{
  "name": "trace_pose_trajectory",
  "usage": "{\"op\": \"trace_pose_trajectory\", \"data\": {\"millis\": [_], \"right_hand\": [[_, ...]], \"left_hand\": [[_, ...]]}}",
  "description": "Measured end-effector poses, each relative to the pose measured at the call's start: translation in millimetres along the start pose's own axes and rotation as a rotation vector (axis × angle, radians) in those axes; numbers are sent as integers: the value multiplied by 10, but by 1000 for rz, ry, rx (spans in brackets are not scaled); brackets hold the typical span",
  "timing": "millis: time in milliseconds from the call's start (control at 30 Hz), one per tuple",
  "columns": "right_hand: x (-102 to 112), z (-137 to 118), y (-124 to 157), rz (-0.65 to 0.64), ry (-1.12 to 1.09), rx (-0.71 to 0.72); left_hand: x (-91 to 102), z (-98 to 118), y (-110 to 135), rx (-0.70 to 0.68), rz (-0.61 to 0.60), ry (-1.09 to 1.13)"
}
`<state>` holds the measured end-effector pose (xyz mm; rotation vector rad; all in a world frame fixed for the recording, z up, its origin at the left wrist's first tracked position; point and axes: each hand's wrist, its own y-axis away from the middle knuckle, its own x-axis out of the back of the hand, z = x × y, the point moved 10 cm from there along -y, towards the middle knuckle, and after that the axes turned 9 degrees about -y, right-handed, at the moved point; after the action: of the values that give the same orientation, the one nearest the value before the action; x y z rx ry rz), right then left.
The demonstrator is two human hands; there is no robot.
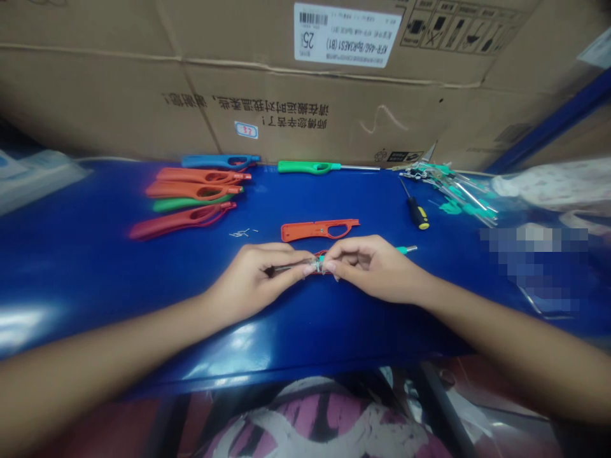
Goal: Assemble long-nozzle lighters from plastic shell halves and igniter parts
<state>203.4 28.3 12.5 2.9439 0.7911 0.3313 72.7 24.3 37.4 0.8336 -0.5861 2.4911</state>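
My left hand (260, 273) and my right hand (370, 264) meet at a partly assembled long-neck lighter (407, 250). Both are closed in a pinch on its middle, thumbs and fingertips nearly touching. Bits of red casing and teal plastic show between the fingers, and its metal tip sticks out past my right hand. The fingers hide most of it, so the small parts there cannot be told apart. Just beyond the hands lies an orange lighter casing half (321, 229), its inner side up. Several small screws (244, 233) are scattered to its left.
Several orange, red, green and blue lighter casings (191, 189) lie at the left. A green lighter (305, 166) rests at the back, before a cardboard box (267, 95). At the right are a black-and-yellow screwdriver (419, 215) and a pile of teal-and-metal lighter parts (458, 191).
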Motion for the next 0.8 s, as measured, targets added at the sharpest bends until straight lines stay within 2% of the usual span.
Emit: {"op": "trace_pose_trajectory", "data": {"millis": [400,800], "right_hand": [[-37,-52,44,-29,44,3],[40,-50,47,-40,32,-91]], "left_hand": [[-24,64,7,-82,-27,-24],[90,154,52,-131,103,-113]]}}
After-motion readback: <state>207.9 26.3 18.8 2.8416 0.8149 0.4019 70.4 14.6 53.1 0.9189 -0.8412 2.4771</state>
